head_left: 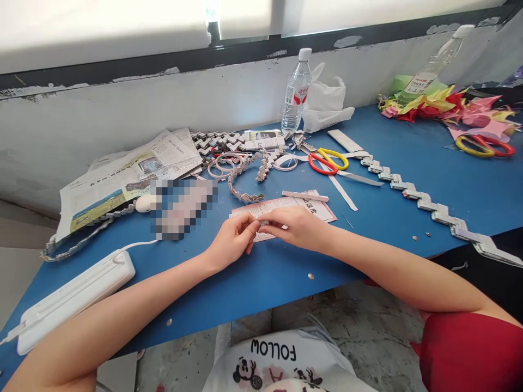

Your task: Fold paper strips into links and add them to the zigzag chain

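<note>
Blue table (212,294) against a pale wall. Over the printed sheets (318,209), nearer the person than the bottle (294,100), left hand (237,239) and right hand (298,226) meet, fingertips of both pinched on a small folded strip (263,223).

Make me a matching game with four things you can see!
1. Left hand and right hand
2. Upright water bottle
3. Power strip
4. Middle scissors

A. Red and yellow handles
B. White, at the table's left end
C. Close together
D. Beside the white plastic bag

Right pairs: 1-C, 2-D, 3-B, 4-A
</note>
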Demonstrator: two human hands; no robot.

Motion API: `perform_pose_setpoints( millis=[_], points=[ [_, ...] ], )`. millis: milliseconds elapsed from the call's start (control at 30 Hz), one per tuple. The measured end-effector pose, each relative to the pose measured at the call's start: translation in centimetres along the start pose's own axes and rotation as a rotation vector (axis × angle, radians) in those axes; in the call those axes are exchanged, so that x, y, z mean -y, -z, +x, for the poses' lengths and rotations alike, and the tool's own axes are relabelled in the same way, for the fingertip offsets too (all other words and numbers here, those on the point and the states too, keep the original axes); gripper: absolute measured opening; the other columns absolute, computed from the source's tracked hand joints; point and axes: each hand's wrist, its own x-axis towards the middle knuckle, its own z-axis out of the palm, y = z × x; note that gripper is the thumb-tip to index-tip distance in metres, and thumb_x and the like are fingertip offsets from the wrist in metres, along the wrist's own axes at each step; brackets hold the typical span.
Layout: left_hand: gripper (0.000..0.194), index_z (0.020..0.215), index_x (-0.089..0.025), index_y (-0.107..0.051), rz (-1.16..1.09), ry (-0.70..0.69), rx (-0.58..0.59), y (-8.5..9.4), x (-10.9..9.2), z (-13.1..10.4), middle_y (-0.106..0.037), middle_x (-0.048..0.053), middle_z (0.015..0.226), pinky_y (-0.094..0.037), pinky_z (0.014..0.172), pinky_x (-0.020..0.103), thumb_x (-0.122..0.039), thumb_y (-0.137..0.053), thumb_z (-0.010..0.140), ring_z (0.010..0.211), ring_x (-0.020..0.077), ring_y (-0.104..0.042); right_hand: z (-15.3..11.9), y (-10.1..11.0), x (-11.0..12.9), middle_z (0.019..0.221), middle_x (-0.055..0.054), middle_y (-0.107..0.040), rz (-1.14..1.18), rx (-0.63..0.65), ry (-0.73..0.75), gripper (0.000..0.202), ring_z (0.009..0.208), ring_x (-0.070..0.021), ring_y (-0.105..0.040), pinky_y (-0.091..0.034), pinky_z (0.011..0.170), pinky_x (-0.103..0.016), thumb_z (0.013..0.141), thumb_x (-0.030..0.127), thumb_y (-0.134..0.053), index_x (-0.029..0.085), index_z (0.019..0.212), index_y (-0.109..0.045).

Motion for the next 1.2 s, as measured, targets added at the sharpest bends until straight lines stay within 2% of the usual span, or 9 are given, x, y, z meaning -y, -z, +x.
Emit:
perform_pose_setpoints(
  millis=[133,267,333,433,567,700,867,1033,1200],
  points=[
    [0.032,0.082,-0.018,-0.058,0.145,-0.055,-0.082,-0.1,-0.4,0.1,-0.054,-0.004,0.054,-0.042,0.053,0.023,-0.043,-0.043,0.095,0.049,0.0105,-0.051,0.4,0.6,0.0,0.070,-0.002,-0.070,0.256,0.009,-0.280,0.010,0.060,-0.0143,-0.065,-0.051,0.058,-0.026,0.086,0.022,-0.062,0.016,0.087,-0.070],
    [0.028,0.111,-0.018,-0.059,0.529,-0.298,-0.283,1.1,-0.2,1.9,-0.066,0.007,0.099,-0.050,0.084,0.034,-0.037,-0.048,0.094,0.091,0.0196,-0.063,1.2,2.0,-1.3,0.067,-0.001,-0.065,0.561,-0.156,-0.450,0.025,0.051,-0.0106,-0.059,-0.048,0.044,-0.022,0.081,0.034,-0.069,0.015,0.097,-0.068],
    [0.032,0.119,-0.018,-0.057,0.803,-0.397,-0.337,2.0,0.3,3.3,-0.061,0.013,0.122,-0.042,0.102,0.044,-0.033,-0.055,0.090,0.118,0.0271,-0.054,1.6,2.6,-2.2,0.064,0.001,-0.062,0.640,-0.227,-0.480,0.032,0.049,-0.0090,-0.055,-0.044,0.040,-0.020,0.081,0.035,-0.069,0.014,0.105,-0.067],
    [0.029,0.113,-0.018,-0.062,1.038,-0.438,-0.266,3.0,1.0,5.5,-0.059,0.015,0.127,-0.029,0.111,0.054,-0.032,-0.057,0.089,0.133,0.0338,-0.040,1.9,2.9,-3.3,0.062,0.001,-0.059,0.697,-0.207,-0.536,0.032,0.048,-0.0079,-0.052,-0.043,0.039,-0.019,0.081,0.033,-0.068,0.014,0.106,-0.068],
    [0.015,0.089,-0.017,-0.064,0.995,-0.400,-0.147,3.3,0.4,6.9,-0.068,0.010,0.097,-0.034,0.106,0.050,-0.026,-0.052,0.090,0.108,0.0270,-0.058,2.0,2.2,-4.0,0.068,-0.001,-0.061,0.652,-0.168,-0.562,0.024,0.050,-0.0081,-0.055,-0.046,0.039,-0.019,0.082,0.029,-0.066,0.014,0.101,-0.069],
    [0.020,0.091,-0.017,-0.057,0.639,-0.313,-0.113,2.9,-2.1,5.5,-0.062,0.003,0.076,-0.044,0.069,0.030,-0.035,-0.047,0.092,0.069,0.0165,-0.055,2.0,2.1,-3.9,0.070,-0.001,-0.061,0.645,-0.171,-0.596,0.018,0.051,-0.0090,-0.057,-0.047,0.040,-0.020,0.082,0.020,-0.060,0.014,0.098,-0.066],
    [0.015,0.092,-0.018,-0.054,0.382,-0.294,-0.033,2.2,-3.0,3.6,-0.053,-0.003,0.070,-0.036,0.060,0.023,-0.033,-0.053,0.087,0.061,0.0111,-0.045,1.8,2.5,-3.6,0.067,0.000,-0.061,0.858,0.023,-0.710,0.007,0.047,-0.0078,-0.051,-0.041,0.038,-0.018,0.077,0.012,-0.054,0.016,0.081,-0.059],
    [0.023,0.081,-0.019,-0.052,0.208,-0.235,-0.053,1.6,-1.0,3.7,-0.044,-0.005,0.058,-0.030,0.054,0.024,-0.038,-0.044,0.091,0.053,0.0102,-0.037,1.6,2.4,-3.4,0.060,0.003,-0.051,1.082,0.315,-0.742,0.026,0.041,-0.0045,-0.040,-0.027,0.035,-0.017,0.090,0.036,-0.053,0.015,0.074,-0.056],
    [0.028,0.072,-0.020,-0.050,0.208,-0.285,-0.084,1.2,-0.4,3.4,-0.041,-0.004,0.054,-0.031,0.055,0.025,-0.040,-0.043,0.091,0.053,0.0112,-0.037,1.3,1.8,-2.9,0.066,0.003,-0.056,1.175,0.391,-0.687,0.032,0.047,-0.0050,-0.047,-0.031,0.039,-0.016,0.083,0.045,-0.067,0.016,0.092,-0.056]
  ],
)
